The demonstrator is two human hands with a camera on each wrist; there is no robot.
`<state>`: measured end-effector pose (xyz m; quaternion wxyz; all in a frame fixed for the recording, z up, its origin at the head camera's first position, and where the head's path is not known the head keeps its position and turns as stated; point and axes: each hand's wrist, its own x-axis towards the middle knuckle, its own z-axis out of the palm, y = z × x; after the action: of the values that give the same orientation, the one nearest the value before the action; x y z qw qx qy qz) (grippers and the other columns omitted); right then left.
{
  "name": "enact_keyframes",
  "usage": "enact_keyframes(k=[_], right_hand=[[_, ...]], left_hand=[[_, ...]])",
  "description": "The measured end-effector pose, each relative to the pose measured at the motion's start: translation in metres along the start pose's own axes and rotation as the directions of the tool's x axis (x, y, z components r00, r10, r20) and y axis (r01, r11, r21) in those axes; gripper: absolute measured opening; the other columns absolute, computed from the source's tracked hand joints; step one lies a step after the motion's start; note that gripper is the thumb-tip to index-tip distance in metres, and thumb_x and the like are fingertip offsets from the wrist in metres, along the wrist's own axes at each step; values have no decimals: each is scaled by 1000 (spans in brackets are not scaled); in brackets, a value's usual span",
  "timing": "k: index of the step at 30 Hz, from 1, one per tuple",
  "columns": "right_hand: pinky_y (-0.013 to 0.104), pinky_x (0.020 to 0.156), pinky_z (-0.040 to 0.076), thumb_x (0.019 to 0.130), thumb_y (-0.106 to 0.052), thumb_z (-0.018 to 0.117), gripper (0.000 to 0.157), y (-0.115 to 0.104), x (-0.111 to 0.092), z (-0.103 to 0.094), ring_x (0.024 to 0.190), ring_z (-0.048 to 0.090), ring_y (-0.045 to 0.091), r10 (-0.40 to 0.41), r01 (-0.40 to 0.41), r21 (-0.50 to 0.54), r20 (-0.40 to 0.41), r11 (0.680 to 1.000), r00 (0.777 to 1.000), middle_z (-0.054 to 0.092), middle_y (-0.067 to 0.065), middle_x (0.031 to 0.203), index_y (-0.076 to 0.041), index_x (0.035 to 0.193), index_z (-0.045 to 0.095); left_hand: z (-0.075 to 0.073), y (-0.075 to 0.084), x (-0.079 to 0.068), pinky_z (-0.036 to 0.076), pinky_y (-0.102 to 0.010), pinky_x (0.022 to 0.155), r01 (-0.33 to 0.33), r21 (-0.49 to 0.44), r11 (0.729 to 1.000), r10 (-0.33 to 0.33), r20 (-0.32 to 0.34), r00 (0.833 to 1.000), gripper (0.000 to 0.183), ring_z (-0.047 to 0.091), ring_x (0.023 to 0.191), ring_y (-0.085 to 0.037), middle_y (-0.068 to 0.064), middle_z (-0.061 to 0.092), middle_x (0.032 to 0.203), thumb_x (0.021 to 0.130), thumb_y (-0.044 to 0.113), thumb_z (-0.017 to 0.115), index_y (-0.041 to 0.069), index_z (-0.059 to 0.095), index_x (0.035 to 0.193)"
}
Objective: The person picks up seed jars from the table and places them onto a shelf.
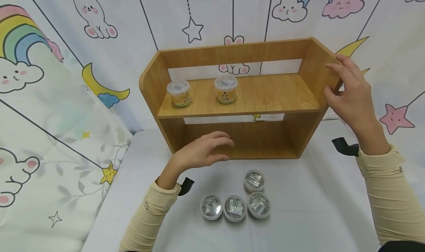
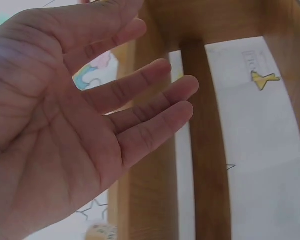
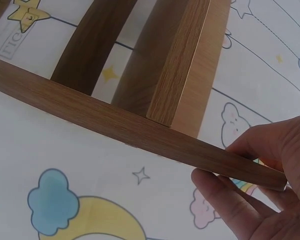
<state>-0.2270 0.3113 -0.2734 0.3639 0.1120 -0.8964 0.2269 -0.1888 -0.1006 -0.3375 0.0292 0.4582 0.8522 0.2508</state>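
A two-tier wooden shelf point(image 1: 272, 93) stands on the white table. My right hand point(image 1: 352, 93) grips the edge of its right side panel point(image 3: 140, 137), thumb on one face and fingers on the other. In front of the lower tier, my left hand point(image 1: 202, 150) is held in the air with fingers extended and nothing in it. The left wrist view shows its bare palm point(image 2: 50, 125). Two clear-lidded cups with yellow labels, one at the left point(image 1: 179, 93) and another nearer the middle point(image 1: 226, 90), sit upright on the upper tier.
Several round lidded tubs, among them a rear one point(image 1: 254, 180) and a left one point(image 1: 211, 207), stand on the table before the shelf, with silvery contents. Behind hangs a white curtain point(image 1: 206, 8) printed with rabbits, stars and rainbows. Black straps point(image 1: 186, 186) stick out from both wrists.
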Motion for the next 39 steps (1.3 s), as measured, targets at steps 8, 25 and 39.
enact_keyframes(k=[8, 25, 39], right_hand=[[43, 80, 51, 88, 0, 63, 55, 0, 0, -1, 133, 44, 21, -22, 22, -6, -4, 1000, 1000, 37, -3, 154, -12, 141, 53], [46, 81, 51, 88, -1, 62, 55, 1, 1, 0, 134, 43, 20, -11, 11, -8, -5, 1000, 1000, 37, -4, 154, -13, 141, 53], [38, 83, 51, 89, -1, 62, 55, 1, 1, 0, 133, 44, 20, -8, 8, -8, -5, 1000, 1000, 37, -5, 154, -14, 141, 53]], left_hand=[[14, -7, 2, 45, -30, 101, 14, -29, 999, -13, 40, 999, 35, 49, 125, -15, -3, 51, 137, 92, 25, 72, 16, 64, 124], [51, -21, 13, 39, -29, 106, -64, -86, 994, 77, 161, 984, 36, 43, 132, -13, -1, 50, 140, 89, 27, 75, 19, 64, 122], [82, -29, 33, 36, -28, 108, -118, -84, 989, 137, 286, 949, 34, 46, 130, -14, -2, 58, 131, 91, 26, 73, 12, 65, 120]])
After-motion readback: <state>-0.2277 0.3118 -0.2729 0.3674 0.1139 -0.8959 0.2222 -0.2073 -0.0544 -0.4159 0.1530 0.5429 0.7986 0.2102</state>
